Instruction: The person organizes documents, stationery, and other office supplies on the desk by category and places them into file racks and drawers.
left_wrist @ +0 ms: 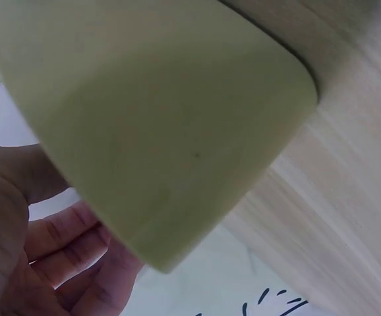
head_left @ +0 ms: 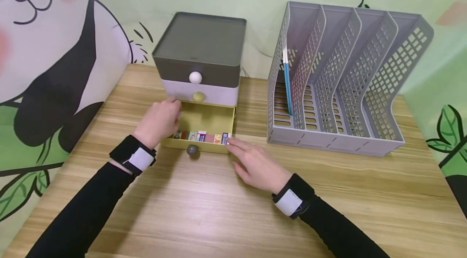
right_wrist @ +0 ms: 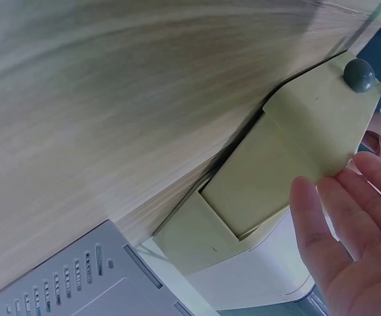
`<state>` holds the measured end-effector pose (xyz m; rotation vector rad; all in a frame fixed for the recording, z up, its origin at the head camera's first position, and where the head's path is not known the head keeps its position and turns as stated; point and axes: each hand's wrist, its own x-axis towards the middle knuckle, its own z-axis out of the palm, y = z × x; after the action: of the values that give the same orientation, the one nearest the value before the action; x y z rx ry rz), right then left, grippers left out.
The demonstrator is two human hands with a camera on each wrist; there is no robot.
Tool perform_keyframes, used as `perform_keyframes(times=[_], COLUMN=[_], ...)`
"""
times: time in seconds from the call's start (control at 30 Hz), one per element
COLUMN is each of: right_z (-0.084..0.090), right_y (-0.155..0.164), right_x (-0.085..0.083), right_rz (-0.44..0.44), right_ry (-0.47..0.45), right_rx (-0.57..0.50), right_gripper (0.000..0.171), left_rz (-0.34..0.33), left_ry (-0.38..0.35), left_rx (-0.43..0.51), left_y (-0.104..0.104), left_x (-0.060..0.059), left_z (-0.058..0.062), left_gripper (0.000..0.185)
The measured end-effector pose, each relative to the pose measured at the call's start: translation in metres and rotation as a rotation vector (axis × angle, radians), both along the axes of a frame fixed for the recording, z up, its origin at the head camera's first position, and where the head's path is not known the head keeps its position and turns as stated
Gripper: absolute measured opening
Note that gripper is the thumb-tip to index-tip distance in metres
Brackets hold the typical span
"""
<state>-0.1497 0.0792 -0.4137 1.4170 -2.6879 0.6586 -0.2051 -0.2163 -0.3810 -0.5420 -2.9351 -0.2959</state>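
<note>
A yellow drawer (head_left: 206,115) is pulled out at the bottom of a small stacked drawer box. Along its front wall lies a row of several small colourful boxes or booklets (head_left: 202,136). My left hand (head_left: 159,122) is at the drawer's left wall with its fingers bent; in the left wrist view the wall (left_wrist: 177,145) hides the fingertips, so whether they pinch anything does not show. At the front right corner, the nearly straight fingers of my right hand (head_left: 260,165) touch the drawer's rim. A dark grey round knob (head_left: 192,150) sticks out from the drawer front.
Above the open drawer sit a white drawer (head_left: 215,93) with a yellow knob and a dark grey one (head_left: 219,73) with a white knob. To the right stands a grey file rack (head_left: 335,142), with thin blue-edged books (head_left: 287,87) in its leftmost slot.
</note>
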Motion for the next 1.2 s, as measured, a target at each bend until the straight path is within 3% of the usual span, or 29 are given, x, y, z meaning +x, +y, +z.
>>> perform_keyframes(times=[0.37, 0.63, 1.2], right_z=[0.000, 0.000, -0.001], right_y=[0.000, 0.000, 0.000], right_x=[0.000, 0.000, 0.000], right_rz=[0.003, -0.001, 0.005], right_ry=[0.010, 0.014, 0.010], right_rx=[0.010, 0.015, 0.010], right_gripper=[0.046, 0.046, 0.047], left_rz=[0.024, 0.046, 0.010], left_ry=[-0.026, -0.180, -0.210], left_rx=[-0.082, -0.233, -0.300], left_y=[0.004, 0.009, 0.001], left_x=[-0.010, -0.014, -0.015], left_z=[-0.010, -0.007, -0.004], left_gripper=[0.012, 0.002, 0.009])
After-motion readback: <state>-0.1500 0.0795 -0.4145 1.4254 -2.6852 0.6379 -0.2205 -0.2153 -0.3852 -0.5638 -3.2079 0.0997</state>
